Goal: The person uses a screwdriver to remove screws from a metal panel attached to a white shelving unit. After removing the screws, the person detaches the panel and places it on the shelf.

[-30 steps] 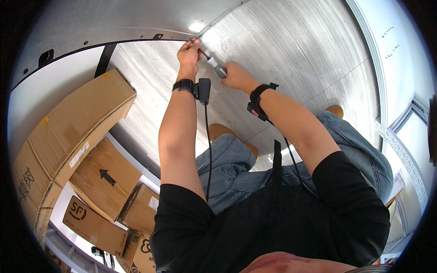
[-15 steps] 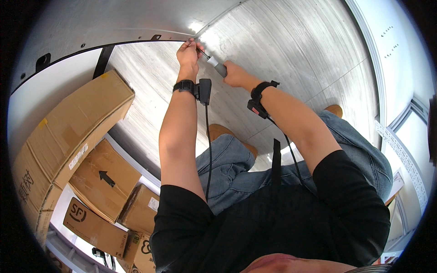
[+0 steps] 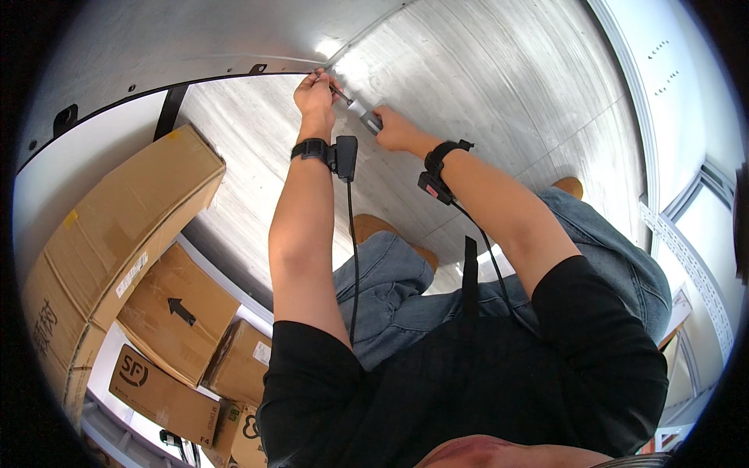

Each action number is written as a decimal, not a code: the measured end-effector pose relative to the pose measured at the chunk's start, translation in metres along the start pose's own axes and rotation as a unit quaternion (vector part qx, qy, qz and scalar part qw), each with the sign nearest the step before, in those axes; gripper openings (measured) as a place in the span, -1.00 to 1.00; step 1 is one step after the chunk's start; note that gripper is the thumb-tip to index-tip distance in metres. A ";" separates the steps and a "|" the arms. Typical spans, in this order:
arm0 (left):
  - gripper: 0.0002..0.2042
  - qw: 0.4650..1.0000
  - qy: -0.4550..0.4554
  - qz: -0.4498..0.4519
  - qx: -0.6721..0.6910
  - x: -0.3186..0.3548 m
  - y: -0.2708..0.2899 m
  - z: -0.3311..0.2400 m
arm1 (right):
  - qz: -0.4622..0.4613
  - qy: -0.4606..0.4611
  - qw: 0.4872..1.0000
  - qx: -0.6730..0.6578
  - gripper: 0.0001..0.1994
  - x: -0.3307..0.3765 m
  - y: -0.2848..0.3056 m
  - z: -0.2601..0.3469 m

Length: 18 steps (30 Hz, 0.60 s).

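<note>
A: Start from the left. What is there?

B: A group of brown cardboard boxes (image 3: 117, 226), and beyond them a broad grey metal panel (image 3: 211, 35) with holes near its dark edge.

A: And the left hand?

B: The bare left hand (image 3: 314, 95) is at the right end of that edge, beside the panel's corner, its fingers bunched around the tool's tip end. I can't tell whether they pinch the shaft, a small part or the edge itself; they hide it.

A: Where is the tool?

B: The screwdriver-like tool with a grey-and-white handle and a thin metal shaft (image 3: 360, 111) slants between the two hands, its tip end toward the panel's corner, over the pale grey wood-grain floor (image 3: 484, 93).

A: And on its right?

B: The bare right hand (image 3: 398, 130), wrapped around the back of the handle.

A: How would you handle this well?

B: I'd line the shaft up squarely with whatever the tip meets, press along it evenly and turn in short strokes from the wrist. The left fingertips should steady the tip end but stay out of its path, in case it slips. With that corner hidden, a clear look before adding force seems wise.
</note>
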<state>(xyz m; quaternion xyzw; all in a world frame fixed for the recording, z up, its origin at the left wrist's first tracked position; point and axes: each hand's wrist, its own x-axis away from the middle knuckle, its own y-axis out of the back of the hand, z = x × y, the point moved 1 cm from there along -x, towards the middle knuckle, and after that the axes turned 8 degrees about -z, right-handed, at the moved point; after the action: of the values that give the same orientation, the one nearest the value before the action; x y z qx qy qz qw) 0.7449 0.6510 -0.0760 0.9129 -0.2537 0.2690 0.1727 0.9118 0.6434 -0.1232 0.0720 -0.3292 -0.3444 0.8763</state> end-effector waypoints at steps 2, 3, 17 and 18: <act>-0.92 1.000 0.004 0.005 0.023 -0.001 0.001 0.002 | 0.019 0.016 1.000 0.011 -0.47 -0.001 0.001 0.001; -0.92 0.999 0.010 0.008 0.035 -0.002 0.000 0.003 | 0.020 0.018 0.999 0.021 -0.47 0.001 0.002 0.001; -0.93 1.000 -0.001 0.000 0.030 -0.005 0.001 0.002 | 0.053 -0.095 0.984 -0.143 -0.43 0.015 0.006 0.015; -0.92 0.999 0.000 0.003 0.034 -0.007 0.002 0.003 | 0.084 -0.098 0.980 -0.150 -0.44 0.013 0.009 0.018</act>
<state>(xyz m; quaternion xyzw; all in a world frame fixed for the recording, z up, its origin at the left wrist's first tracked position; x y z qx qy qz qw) 0.7398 0.6501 -0.0822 0.9174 -0.2477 0.2780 0.1408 0.9126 0.6432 -0.0994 -0.1220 -0.3630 -0.3199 0.8666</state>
